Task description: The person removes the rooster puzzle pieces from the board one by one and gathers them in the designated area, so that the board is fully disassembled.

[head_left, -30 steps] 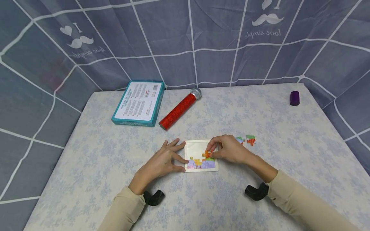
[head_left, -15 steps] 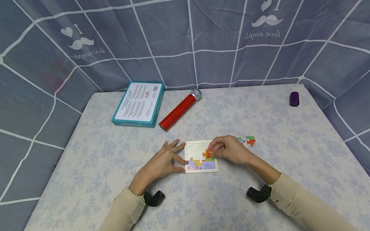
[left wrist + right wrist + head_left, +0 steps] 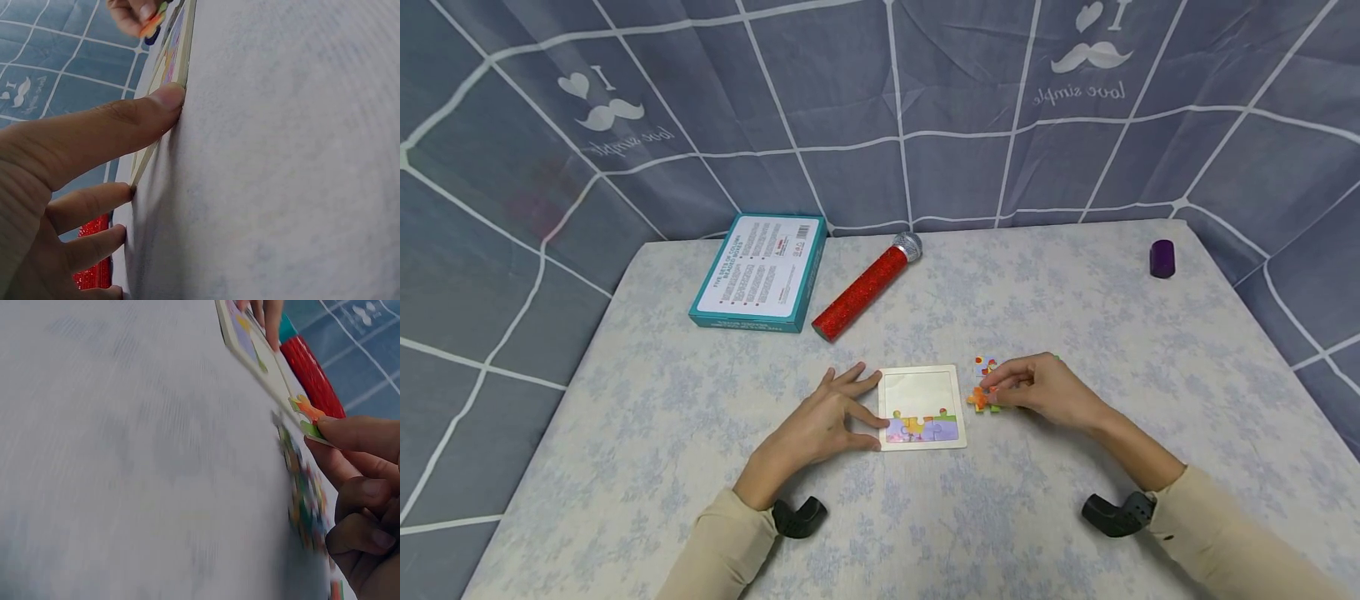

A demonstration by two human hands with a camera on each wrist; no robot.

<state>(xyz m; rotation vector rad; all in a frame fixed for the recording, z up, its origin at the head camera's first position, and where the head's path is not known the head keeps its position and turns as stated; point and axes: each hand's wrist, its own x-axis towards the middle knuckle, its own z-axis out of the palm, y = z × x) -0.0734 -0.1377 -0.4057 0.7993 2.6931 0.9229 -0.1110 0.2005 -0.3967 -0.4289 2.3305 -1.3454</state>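
Observation:
A shallow white puzzle tray (image 3: pixel 919 387) lies on the table, its bottom row filled with lilac, yellow and green pieces. My left hand (image 3: pixel 820 418) steadies the tray's left side with spread fingers; in the left wrist view the thumb (image 3: pixel 165 99) presses its edge. To the right of the tray, my right hand (image 3: pixel 1048 390) pinches an orange and green puzzle piece (image 3: pixel 978 399) between thumb and fingertips. That puzzle piece (image 3: pixel 310 412) shows above the table in the right wrist view. Loose puzzle pieces (image 3: pixel 984 364) lie beyond and partly behind the right hand.
A teal-edged box (image 3: pixel 758 268) and a red glittery microphone (image 3: pixel 863 291) lie behind the tray. At the far right stands a small purple cylinder (image 3: pixel 1162 259). A tiled-pattern curtain (image 3: pixel 955 175) closes off the table's back. Black wrist mounts (image 3: pixel 801 517) sit at both cuffs.
My right hand has lifted the orange piece out of the tray and carried it right, beyond the tray's edge. A loose piece behind the hand is now uncovered. The left hand stays put.

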